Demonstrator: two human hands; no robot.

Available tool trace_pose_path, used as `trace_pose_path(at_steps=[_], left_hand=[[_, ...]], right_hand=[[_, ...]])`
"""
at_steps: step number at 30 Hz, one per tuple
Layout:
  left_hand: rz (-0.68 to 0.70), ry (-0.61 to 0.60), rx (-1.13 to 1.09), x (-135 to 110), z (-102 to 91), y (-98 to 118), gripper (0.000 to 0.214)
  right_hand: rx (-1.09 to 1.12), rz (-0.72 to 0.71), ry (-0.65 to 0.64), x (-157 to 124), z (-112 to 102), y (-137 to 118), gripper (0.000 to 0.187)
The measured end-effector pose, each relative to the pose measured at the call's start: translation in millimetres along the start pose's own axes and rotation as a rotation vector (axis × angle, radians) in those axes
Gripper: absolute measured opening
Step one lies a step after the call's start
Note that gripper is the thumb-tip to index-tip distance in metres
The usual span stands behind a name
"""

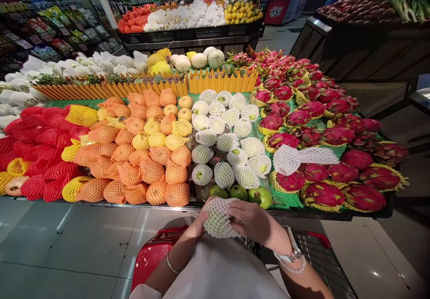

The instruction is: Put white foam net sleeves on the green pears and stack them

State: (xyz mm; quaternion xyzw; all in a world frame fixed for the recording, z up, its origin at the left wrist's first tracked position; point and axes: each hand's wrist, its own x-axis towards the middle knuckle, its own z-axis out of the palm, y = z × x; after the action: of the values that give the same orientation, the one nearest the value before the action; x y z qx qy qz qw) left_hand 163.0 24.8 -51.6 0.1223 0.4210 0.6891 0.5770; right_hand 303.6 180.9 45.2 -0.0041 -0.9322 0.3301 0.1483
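Close in front of my body I hold a green, guava-like fruit in a white foam net [218,218]. My left hand [199,223] is closed around its left side, partly hidden behind the fruit. My right hand [253,223] curls its fingers over the right side of the net. Just beyond, at the display's front edge, lie several bare green fruits [260,197]. Behind them sit rows of the same green fruit in white foam nets [224,173].
Orange-netted fruits [148,171] and red-netted fruits [47,155] fill the display's left side. Dragon fruits [324,194] cover the right, with loose white foam nets [287,159] on top. Below the edge are a red container [151,258] and a wire shopping cart [316,249].
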Motion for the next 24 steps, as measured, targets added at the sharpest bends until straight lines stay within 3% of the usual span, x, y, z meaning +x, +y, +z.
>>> trace_pose_path(at_steps=[3,4,5,6,8,9,11,14,20,24], left_hand=[[-0.038,0.137,-0.045,-1,-11.8,-2,0.071],[-0.033,0.166,-0.056,1,-13.4,-2,0.071],[-0.023,0.185,-0.069,4,-13.7,-1,0.072],[-0.01,0.192,-0.081,7,-12.7,0,0.073],[0.02,0.19,-0.093,12,-7.4,3,0.075],[0.05,0.188,-0.08,13,-3.7,5,0.077],[0.143,0.194,-0.001,12,3.3,10,0.083],[0.234,0.217,0.278,3,6.8,21,0.085],[0.256,0.114,1.133,-4,-14.9,69,0.062],[0.48,0.086,1.569,19,-31.1,103,0.047]], right_hand=[[0.274,0.071,0.622,-8,-12,10,0.027],[0.335,0.15,0.776,-7,-9,15,0.029],[0.4,0.238,0.834,-4,-1,20,0.036],[0.481,0.31,0.777,0,11,24,0.05],[0.692,0.362,0.518,9,43,29,0.076],[0.809,0.396,0.383,13,61,29,0.081],[0.94,0.498,0.295,19,93,26,0.078],[1.087,0.579,0.318,23,118,19,0.075],[1.653,0.68,0.34,24,114,15,0.072],[1.668,0.728,0.41,23,122,17,0.08]])
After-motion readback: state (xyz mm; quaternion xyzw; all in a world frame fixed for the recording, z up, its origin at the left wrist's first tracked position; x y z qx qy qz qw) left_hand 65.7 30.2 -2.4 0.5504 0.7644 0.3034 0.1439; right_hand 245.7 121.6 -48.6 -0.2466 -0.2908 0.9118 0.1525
